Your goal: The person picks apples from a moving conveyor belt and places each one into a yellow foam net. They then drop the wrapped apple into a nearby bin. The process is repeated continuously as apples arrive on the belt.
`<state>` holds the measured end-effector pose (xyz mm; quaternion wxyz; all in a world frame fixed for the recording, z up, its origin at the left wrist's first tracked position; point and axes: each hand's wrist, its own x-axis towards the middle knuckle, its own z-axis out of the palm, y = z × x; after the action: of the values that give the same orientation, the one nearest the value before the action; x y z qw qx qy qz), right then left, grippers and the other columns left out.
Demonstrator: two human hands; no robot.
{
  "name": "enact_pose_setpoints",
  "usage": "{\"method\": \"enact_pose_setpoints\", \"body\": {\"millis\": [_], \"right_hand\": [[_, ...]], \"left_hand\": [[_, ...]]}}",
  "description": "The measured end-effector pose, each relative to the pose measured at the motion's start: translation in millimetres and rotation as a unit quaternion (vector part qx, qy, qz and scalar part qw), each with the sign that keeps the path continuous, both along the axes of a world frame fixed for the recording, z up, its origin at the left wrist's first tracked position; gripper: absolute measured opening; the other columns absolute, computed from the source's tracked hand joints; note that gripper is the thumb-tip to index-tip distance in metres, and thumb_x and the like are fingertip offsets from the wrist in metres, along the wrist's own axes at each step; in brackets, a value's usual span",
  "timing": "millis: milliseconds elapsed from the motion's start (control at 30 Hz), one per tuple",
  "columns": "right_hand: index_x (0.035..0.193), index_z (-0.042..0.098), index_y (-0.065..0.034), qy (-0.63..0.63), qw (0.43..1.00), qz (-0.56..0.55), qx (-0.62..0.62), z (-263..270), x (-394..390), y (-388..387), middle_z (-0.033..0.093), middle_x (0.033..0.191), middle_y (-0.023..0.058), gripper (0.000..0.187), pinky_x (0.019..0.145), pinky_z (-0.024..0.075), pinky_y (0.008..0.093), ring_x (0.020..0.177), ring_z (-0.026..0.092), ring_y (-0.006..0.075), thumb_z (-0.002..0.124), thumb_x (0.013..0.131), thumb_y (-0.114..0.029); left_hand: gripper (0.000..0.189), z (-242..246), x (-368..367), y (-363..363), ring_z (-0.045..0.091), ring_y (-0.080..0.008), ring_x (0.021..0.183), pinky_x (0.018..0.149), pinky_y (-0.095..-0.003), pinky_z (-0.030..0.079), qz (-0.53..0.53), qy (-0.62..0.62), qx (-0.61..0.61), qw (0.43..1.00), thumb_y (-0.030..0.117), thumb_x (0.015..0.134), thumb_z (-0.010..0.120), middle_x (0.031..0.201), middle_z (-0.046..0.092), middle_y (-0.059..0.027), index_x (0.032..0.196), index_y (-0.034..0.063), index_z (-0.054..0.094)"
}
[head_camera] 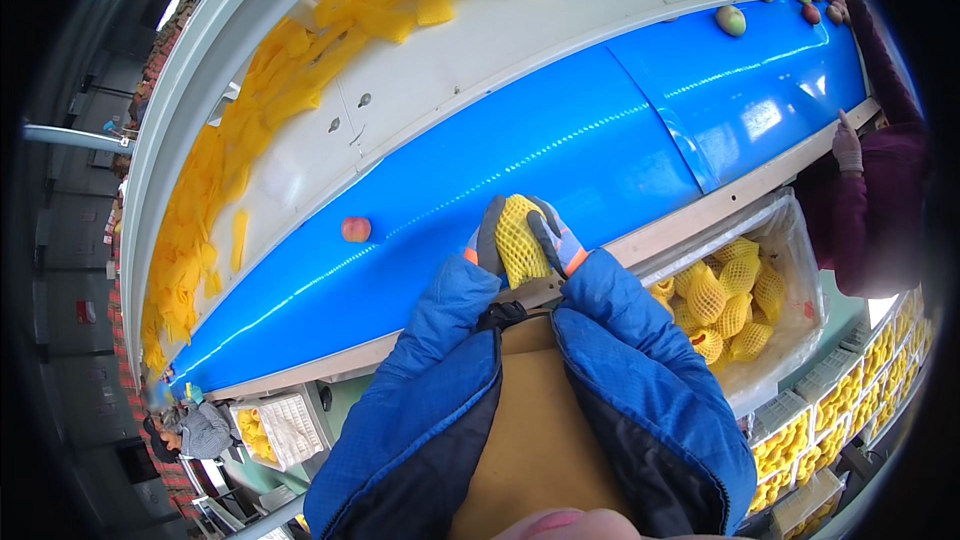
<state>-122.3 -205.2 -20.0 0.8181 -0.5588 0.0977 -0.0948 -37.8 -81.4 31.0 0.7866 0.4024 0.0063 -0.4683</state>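
Both of my gloved hands hold one yellow foam net sleeve over the near edge of a blue conveyor belt. My left hand grips its left side and my right hand its right side. The sleeve bulges around something, but the mesh and my fingers hide what is inside. A red apple lies on the belt to the left of my hands. Farther up the belt, at the right, rest a larger greenish fruit and a small red one.
Yellow foam sleeves lie heaped along a white shelf beyond the belt. A lined crate of sleeved fruit stands at my right, near a co-worker in maroon. Stacked crates are behind it. Another person works at the far left.
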Motion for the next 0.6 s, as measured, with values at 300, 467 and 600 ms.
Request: {"method": "enact_pose_setpoints", "body": {"millis": [300, 467, 600], "right_hand": [[0.145, 0.035, -0.0035, -0.005, 0.999, 0.004, 0.032, -1.0, 2.2, -13.6, 0.045, 0.141, 0.0179, 0.064, 0.104, 0.0409, 0.0373, 0.128, 0.047, 0.0258, 0.054, 0.098, -0.042], [0.152, 0.021, -0.0085, -0.178, 0.966, 0.166, -0.089, 18.1, -10.4, -42.5, 0.021, 0.156, 0.0142, 0.103, 0.114, 0.0303, 0.046, 0.143, 0.025, 0.0292, 0.084, 0.074, -0.032], [0.143, 0.036, -0.0036, -0.056, 0.978, 0.187, 0.068, 12.4, -13.6, -38.4, 0.044, 0.14, 0.0142, 0.085, 0.104, 0.0433, 0.0416, 0.129, 0.045, 0.0267, 0.083, 0.076, -0.028]], "left_hand": [[0.058, 2.4, 4.1, -10.4, 0.065, -0.028, 0.093, 0.078, -0.0404, 0.055, 0.009, 0.088, 0.066, 0.994, 0.056, 0.094, 0.048, 0.108, 0.066, -0.0136, 0.117, 0.0041, 0.058], [0.094, -16.1, 14.3, 8.0, 0.055, -0.0432, 0.117, 0.086, -0.0566, 0.053, -0.153, 0.236, 0.004, 0.96, 0.08, 0.084, 0.031, 0.13, 0.054, -0.021, 0.135, 0.0032, 0.047], [0.098, -20.9, 15.0, 15.8, 0.054, -0.0415, 0.119, 0.088, -0.0563, 0.052, -0.141, 0.141, 0.007, 0.98, 0.084, 0.081, 0.027, 0.132, 0.053, -0.0195, 0.137, 0.0059, 0.045]]}}
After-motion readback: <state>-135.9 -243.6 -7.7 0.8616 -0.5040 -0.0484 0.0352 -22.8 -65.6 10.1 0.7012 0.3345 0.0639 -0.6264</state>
